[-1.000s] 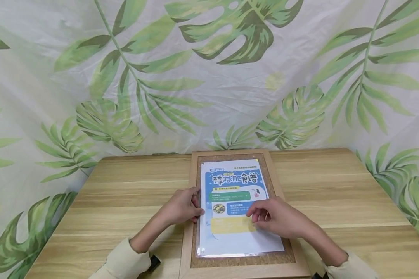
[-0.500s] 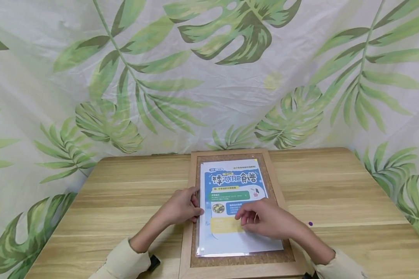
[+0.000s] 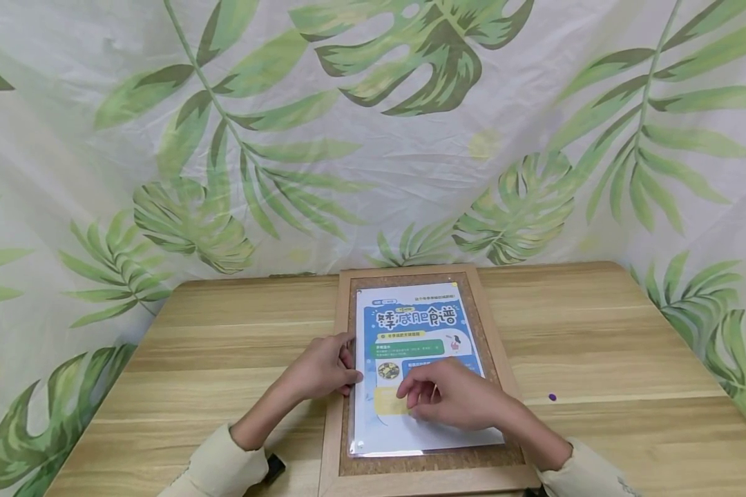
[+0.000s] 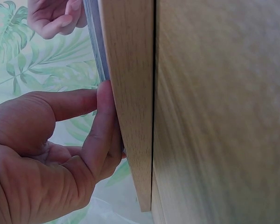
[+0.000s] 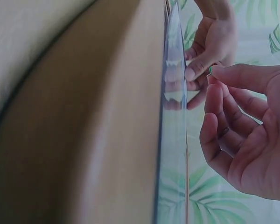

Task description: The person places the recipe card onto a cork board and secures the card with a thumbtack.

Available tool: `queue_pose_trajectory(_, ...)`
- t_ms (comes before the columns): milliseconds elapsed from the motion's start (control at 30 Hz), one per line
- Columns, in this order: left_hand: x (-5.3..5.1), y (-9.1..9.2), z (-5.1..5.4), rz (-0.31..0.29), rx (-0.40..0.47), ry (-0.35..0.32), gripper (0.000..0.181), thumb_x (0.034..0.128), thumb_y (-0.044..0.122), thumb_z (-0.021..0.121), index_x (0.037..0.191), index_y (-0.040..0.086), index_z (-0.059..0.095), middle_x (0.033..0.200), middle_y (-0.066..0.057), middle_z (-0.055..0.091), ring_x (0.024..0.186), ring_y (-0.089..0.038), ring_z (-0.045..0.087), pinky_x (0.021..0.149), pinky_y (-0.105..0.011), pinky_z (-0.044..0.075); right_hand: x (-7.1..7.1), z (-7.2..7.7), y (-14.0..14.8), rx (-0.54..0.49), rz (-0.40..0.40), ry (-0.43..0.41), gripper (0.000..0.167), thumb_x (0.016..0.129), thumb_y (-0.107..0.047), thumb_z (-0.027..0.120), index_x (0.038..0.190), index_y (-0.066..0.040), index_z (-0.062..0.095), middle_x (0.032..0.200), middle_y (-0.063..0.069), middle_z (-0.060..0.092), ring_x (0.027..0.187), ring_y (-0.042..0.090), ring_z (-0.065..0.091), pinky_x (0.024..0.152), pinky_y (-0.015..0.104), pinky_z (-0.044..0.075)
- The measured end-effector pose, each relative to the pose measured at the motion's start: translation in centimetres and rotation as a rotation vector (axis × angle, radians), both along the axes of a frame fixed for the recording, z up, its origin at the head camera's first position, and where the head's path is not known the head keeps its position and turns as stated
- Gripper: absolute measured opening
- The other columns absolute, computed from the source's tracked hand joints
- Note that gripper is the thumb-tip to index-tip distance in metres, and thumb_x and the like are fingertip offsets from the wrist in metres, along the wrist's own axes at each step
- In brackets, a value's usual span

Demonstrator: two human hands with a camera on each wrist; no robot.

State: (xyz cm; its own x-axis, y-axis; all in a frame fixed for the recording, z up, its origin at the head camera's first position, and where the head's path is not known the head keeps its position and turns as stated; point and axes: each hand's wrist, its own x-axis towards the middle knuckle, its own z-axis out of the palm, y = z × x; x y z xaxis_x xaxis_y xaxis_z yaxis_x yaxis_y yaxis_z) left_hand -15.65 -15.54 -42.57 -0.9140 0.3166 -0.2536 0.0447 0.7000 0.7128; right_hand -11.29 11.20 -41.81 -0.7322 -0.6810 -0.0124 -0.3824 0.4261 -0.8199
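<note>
The printed sheet (image 3: 429, 438) lies on the wood-framed cork board (image 3: 435, 478), the long axis of both running away from the person with the sheet's heading at the far end, and the right hand (image 3: 456, 397) is above its lower middle while the left hand (image 3: 323, 368) touches its left edge. The right thumb and forefinger pinch a tiny green-headed pin (image 5: 210, 70), its metal shaft slanting toward the sheet but apart from it; the left fingers are bent with tips at the edge, though whether they grip it I cannot tell
</note>
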Motion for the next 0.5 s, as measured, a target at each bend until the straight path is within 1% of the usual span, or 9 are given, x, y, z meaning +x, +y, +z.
queue_pose_trajectory(133, 0.0, 0.0, 0.0, 0.001, -0.001, 0.004, 0.078, 0.0901, -0.002, 0.083, 0.157, -0.011, 0.043, 0.082, -0.006, 0.066, 0.059, -0.015, 0.068, 0.051, -0.024, 0.053, 0.2, -0.1, -0.8, -0.052, 0.021, -0.067, 0.013, 0.095, -0.008, 0.080, 0.107, -0.011, 0.078, 0.088, -0.008, 0.073, 0.077, -0.002, 0.063, 0.072, 0.020, 0.058)
queue_pose_trajectory(233, 0.1, -0.1, 0.1, -0.004, 0.002, 0.005, 0.078, 0.0899, -0.002, 0.083, 0.157, -0.011, 0.043, 0.081, -0.006, 0.066, 0.059, -0.015, 0.068, 0.051, -0.025, 0.053, 0.3, -0.1, -1.5, -0.073, 0.018, -0.118, 0.011, 0.095, -0.009, 0.080, 0.105, -0.013, 0.078, 0.088, -0.008, 0.073, 0.076, 0.000, 0.063, 0.070, 0.019, 0.056)
queue_pose_trajectory(367, 0.1, -0.2, 0.1, -0.012, 0.004, 0.010, 0.077, 0.0897, -0.002, 0.083, 0.156, -0.012, 0.044, 0.079, -0.006, 0.067, 0.058, -0.015, 0.068, 0.051, -0.024, 0.053, 0.4, -0.2, -2.3, -0.095, -0.002, -0.158, 0.012, 0.095, -0.011, 0.080, 0.106, -0.014, 0.078, 0.089, -0.009, 0.073, 0.078, 0.001, 0.064, 0.069, 0.018, 0.055)
queue_pose_trajectory(500, 0.1, -0.2, 0.2, -0.011, 0.004, 0.006, 0.077, 0.0899, -0.001, 0.083, 0.156, -0.011, 0.044, 0.079, -0.006, 0.067, 0.058, -0.015, 0.068, 0.050, -0.023, 0.051, 0.7, -0.2, -3.0, -0.140, -0.040, -0.203, 0.015, 0.093, -0.011, 0.081, 0.107, -0.009, 0.078, 0.092, -0.004, 0.075, 0.081, 0.004, 0.066, 0.071, 0.018, 0.055)
